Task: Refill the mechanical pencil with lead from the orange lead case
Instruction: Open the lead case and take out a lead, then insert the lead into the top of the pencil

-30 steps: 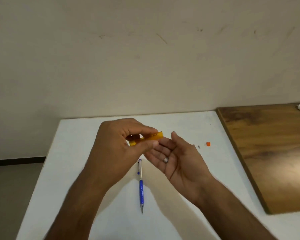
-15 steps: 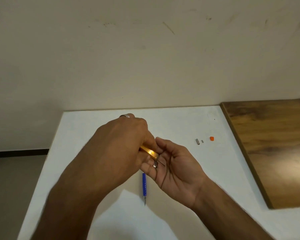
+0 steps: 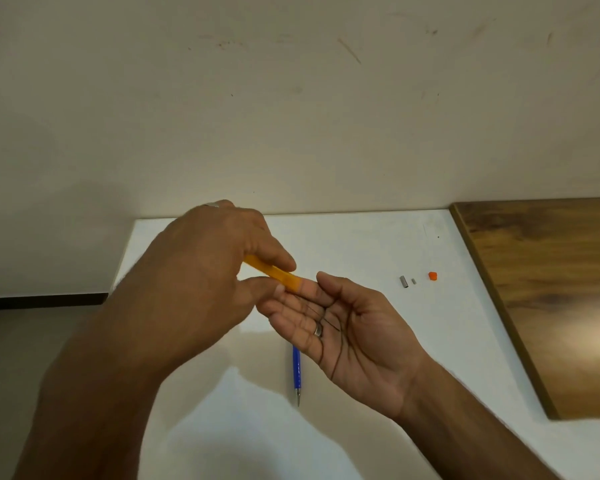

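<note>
My left hand [image 3: 208, 278] pinches the orange lead case [image 3: 278, 274] between thumb and forefinger, tilted with its open end down over my right palm. My right hand [image 3: 343, 327] is cupped palm up just under that end, fingers apart, and thin dark leads [image 3: 323, 317] lie across its fingers near a ring. The blue mechanical pencil [image 3: 296, 370] rests on the white table [image 3: 361, 244] below my hands, tip toward me, its upper part hidden by my right hand.
A small orange cap [image 3: 432, 276], a metal pencil cap [image 3: 403, 282] and a tiny grey piece [image 3: 413, 281] lie on the table to the right. A brown wooden tabletop [image 3: 551, 289] adjoins the white one on the right. A wall stands behind.
The left hand has tipped the case's open end down toward the right palm and drawn back a little. Leads now lie on the right hand's fingers.
</note>
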